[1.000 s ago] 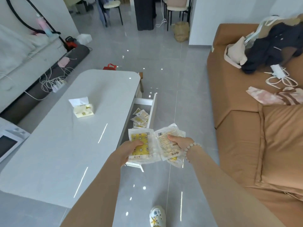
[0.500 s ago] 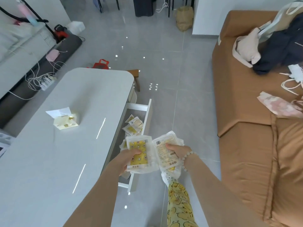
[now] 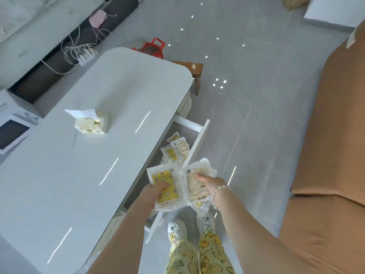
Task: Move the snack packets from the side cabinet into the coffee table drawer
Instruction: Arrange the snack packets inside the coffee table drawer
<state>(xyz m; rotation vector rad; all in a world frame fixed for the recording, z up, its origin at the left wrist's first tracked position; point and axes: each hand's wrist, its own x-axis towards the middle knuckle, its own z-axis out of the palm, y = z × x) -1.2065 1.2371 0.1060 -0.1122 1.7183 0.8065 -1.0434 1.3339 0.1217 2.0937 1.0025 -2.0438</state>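
Observation:
My left hand (image 3: 153, 195) grips a white-and-yellow snack packet (image 3: 167, 184) with star prints. My right hand (image 3: 210, 183), with a bead bracelet at the wrist, holds a stack of snack packets (image 3: 192, 181) with the printed back side up. Both bundles touch each other and hover over the near half of the open coffee table drawer (image 3: 199, 139). Several more snack packets (image 3: 176, 150) lie inside the drawer at its far end. The drawer sticks out from the white coffee table (image 3: 94, 155) toward the floor on the right.
A tissue pack (image 3: 91, 123) lies on the table top. A brown sofa (image 3: 331, 155) fills the right side. A small wooden stool (image 3: 194, 71) and a red bag (image 3: 153, 47) stand beyond the table. My feet (image 3: 177, 230) are beside the drawer front.
I have stepped closer and the view has tilted down. Both hands with their packets have come over the open drawer. The grip on the packets is unchanged.

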